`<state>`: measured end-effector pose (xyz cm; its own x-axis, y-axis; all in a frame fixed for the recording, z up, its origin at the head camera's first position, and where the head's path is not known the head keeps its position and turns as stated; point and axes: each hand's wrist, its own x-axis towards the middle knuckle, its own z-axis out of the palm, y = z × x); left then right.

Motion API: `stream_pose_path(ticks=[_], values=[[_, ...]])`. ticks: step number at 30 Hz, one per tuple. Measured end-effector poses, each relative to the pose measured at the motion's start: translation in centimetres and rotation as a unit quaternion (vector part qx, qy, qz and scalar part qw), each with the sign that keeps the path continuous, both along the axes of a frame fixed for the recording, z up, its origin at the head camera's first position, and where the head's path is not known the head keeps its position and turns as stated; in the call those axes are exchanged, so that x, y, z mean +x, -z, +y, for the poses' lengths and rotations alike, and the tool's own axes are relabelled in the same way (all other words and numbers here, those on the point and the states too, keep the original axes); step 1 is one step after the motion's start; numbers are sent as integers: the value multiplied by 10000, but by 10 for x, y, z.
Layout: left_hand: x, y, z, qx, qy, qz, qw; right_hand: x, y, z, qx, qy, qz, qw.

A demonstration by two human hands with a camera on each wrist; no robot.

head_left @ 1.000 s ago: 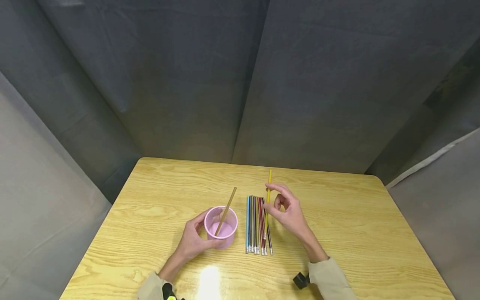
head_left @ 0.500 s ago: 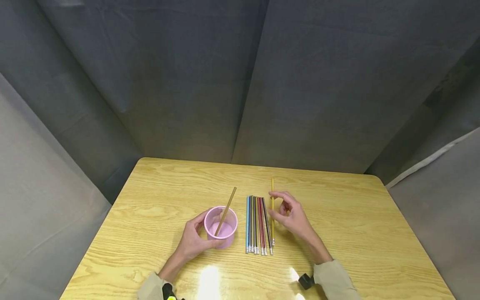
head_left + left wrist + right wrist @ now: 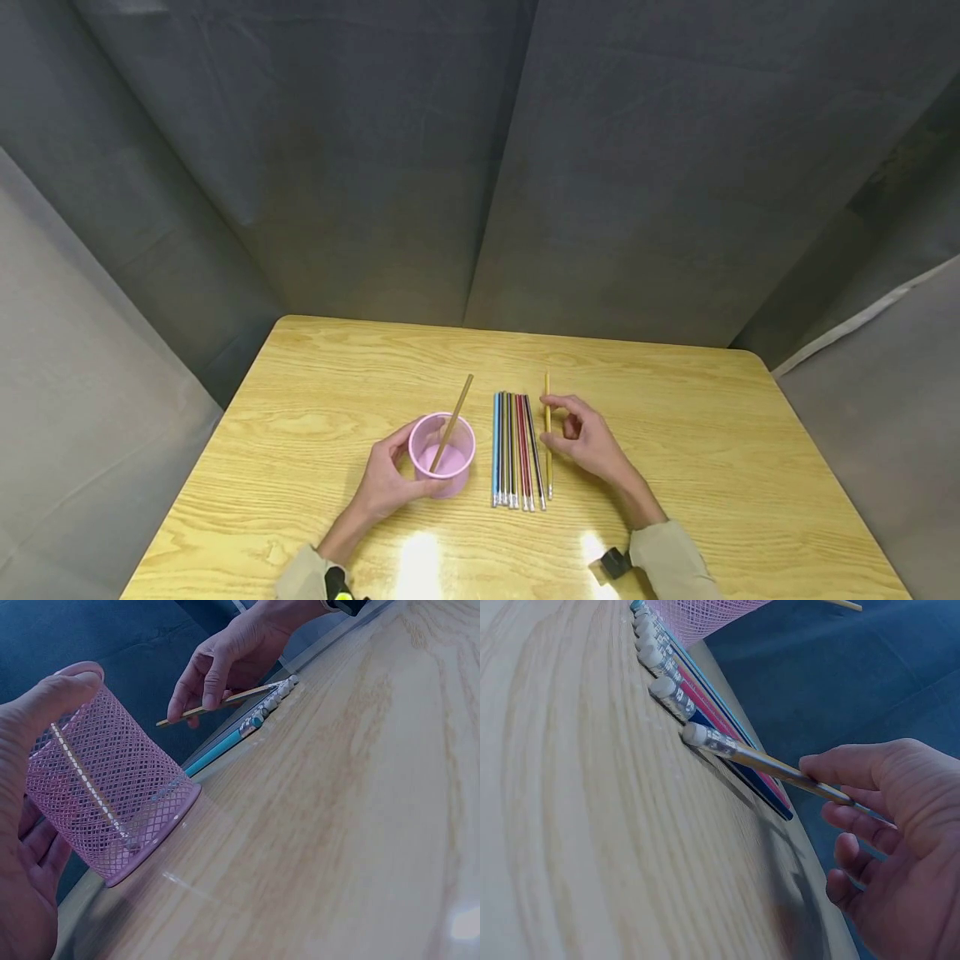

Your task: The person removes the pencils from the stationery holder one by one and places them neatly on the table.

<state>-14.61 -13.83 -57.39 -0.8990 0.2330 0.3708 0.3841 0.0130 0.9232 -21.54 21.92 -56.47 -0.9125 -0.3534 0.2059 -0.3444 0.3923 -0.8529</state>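
My left hand (image 3: 384, 482) holds a pink mesh pencil cup (image 3: 454, 487) upright on the table, thumb at the near side of the rim. One gold-brown pencil (image 3: 461, 407) leans inside the cup, its upper end sticking out past the far rim. Between thumb and fingers, my right hand (image 3: 591, 443) pinches a yellow pencil (image 3: 761, 761). Its white eraser end is low by the tabletop, beside the dark blue pencil (image 3: 676, 701), and the other end is raised. Left of it lies a row of several pencils (image 3: 511, 450), eraser ends toward me, in light blue, dark, gold and red.
The wooden table (image 3: 337, 375) has rounded far corners. Behind it hangs a dark grey curtain (image 3: 375, 167), and lighter grey cloth (image 3: 75, 375) stands at the left side. The cup stands close to the left of the pencil row.
My right hand has brought the yellow pencil from over the row to the right and toward me, lowering it beside the dark pencil. The left hand and cup stay put.
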Motion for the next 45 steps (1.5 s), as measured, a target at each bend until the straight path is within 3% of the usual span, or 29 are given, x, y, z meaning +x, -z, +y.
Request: stream_pose_path(ticks=[13,18,23,31,38,45], values=[[1,-2,0,1,-17,-63,10000,5,0,-6,466,-207,-180,9985],[1,-4,0,19,-29,-174,9998,7,-1,-8,722,-211,-81,9971],[0,-3,0,35,-5,14,10000,8,-1,-9,995,-244,127,9947],[1,-2,0,-75,-84,-124,9999,11,-5,-10,1221,-150,32,9924],[0,-1,0,-103,-82,-37,9999,12,-9,-8,1131,-174,154,9933],[1,-1,1,-25,-49,-113,9999,14,-14,-14,553,-413,249,9973]])
